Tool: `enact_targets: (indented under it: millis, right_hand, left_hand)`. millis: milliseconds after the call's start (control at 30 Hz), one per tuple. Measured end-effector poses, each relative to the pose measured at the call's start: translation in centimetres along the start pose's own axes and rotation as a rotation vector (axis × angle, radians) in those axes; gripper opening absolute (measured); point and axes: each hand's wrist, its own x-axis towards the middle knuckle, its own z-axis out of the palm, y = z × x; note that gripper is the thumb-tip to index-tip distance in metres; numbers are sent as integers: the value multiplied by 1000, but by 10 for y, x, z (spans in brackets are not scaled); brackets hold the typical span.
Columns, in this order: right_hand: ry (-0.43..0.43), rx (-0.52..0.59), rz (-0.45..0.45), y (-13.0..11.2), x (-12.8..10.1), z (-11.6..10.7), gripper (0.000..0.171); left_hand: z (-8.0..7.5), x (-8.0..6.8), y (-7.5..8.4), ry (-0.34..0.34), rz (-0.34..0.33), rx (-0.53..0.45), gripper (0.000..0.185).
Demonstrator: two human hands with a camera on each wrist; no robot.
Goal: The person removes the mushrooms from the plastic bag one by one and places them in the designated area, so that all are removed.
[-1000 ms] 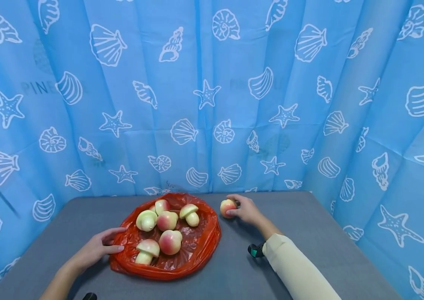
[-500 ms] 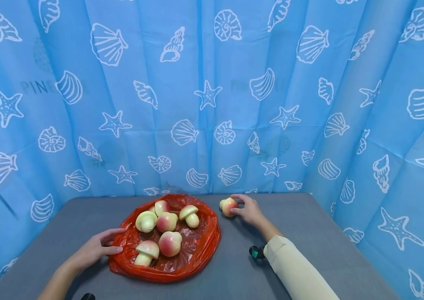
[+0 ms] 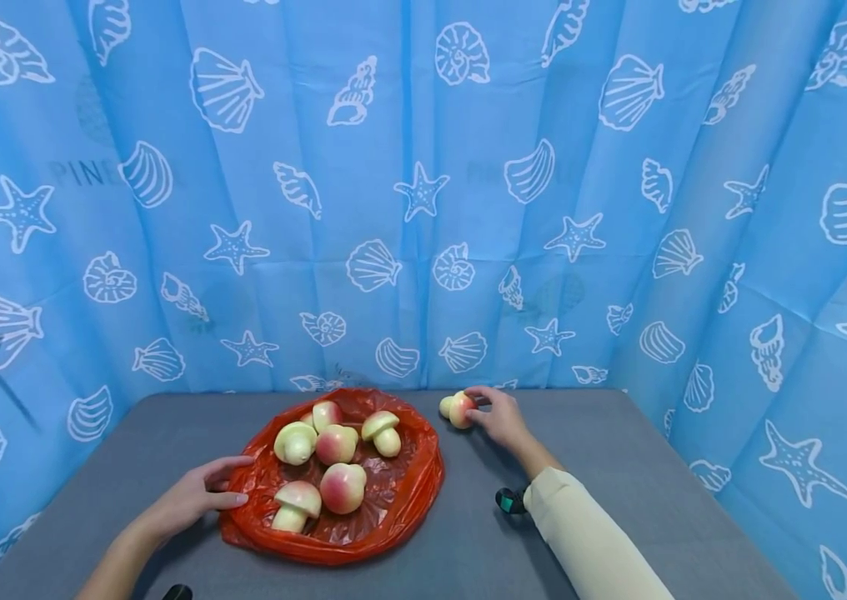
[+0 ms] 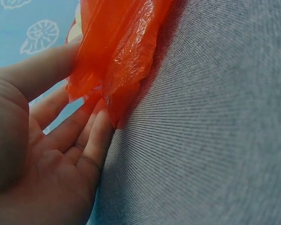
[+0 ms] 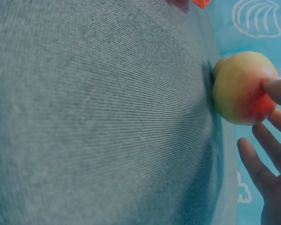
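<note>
A red plastic bag lies spread on the grey table and holds several pink-and-cream mushroom toys. My left hand rests at the bag's left rim with straight fingers. In the left wrist view the bag's crumpled edge lies against the fingers of that hand. Right of the bag, one mushroom toy lies on its side on the table. My right hand touches it. In the right wrist view, one fingertip sits on the toy's cap and the other fingers are spread apart from it.
A blue curtain printed with shells and starfish closes in the table at the back and both sides. A black-and-green wrist device sits at the cream sleeve. A small black object shows at the bottom edge.
My right hand has loosened from around the mushroom toy, which now lies a little farther back with its stem pointing left. The left hand and the bag have stayed put.
</note>
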Motion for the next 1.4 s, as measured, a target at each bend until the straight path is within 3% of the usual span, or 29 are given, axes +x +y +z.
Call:
enact_targets:
  millis: [500, 1133, 1400]
  right_hand:
    - [26, 12, 37, -3, -4, -3, 36]
    - [72, 99, -42, -20, -14, -3, 30]
    - [63, -42, -92, -28, -12, 9, 27]
  left_hand:
    - [1, -1, -1, -3, 9, -7, 68]
    - [1, -2, 1, -4, 9, 5, 69]
    - [3, -2, 1, 8, -8, 5, 69]
